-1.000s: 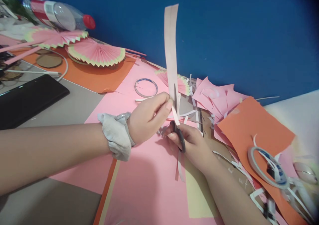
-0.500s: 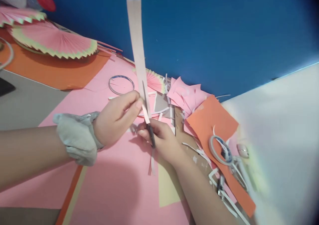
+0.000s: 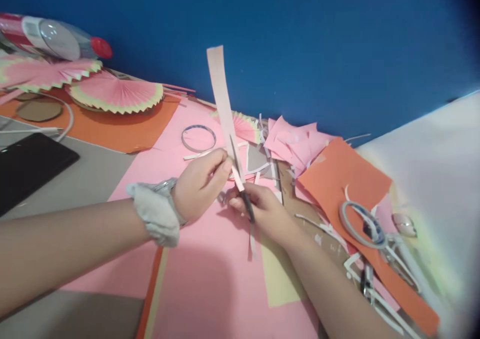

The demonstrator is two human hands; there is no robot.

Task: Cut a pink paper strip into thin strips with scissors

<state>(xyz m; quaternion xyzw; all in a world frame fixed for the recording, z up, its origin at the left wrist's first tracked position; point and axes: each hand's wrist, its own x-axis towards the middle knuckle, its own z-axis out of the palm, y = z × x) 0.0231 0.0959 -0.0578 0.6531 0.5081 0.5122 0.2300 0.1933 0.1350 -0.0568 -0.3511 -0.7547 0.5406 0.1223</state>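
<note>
My left hand [image 3: 204, 181] pinches the lower part of a long pale pink paper strip [image 3: 221, 86], which stands up against the blue backdrop. Black-handled scissors [image 3: 247, 206] are in my right hand [image 3: 264, 206], their blades pointing up along the strip. The blades lie at the strip, with a narrow cut piece [image 3: 237, 178] beside them. Another thin strip [image 3: 252, 244] hangs below the scissors. A grey scrunchie [image 3: 155, 216] is around my left wrist. Some fingers of my right hand are hidden behind the handles.
Pink paper [image 3: 195, 279] spreads beneath my hands. Folded fans [image 3: 116, 93], a bottle [image 3: 56, 36] and a black phone-like slab [image 3: 35, 166] are at the left. A tape ring [image 3: 198, 138] lies behind my left hand. Orange paper [image 3: 345, 179], a tape roll [image 3: 362, 224] and scraps are at the right.
The view has shifted, so the table things and both hands appear farther right. The bottle and black slab show more fully. The strip's top stands lower in view; both hands keep their holds.
</note>
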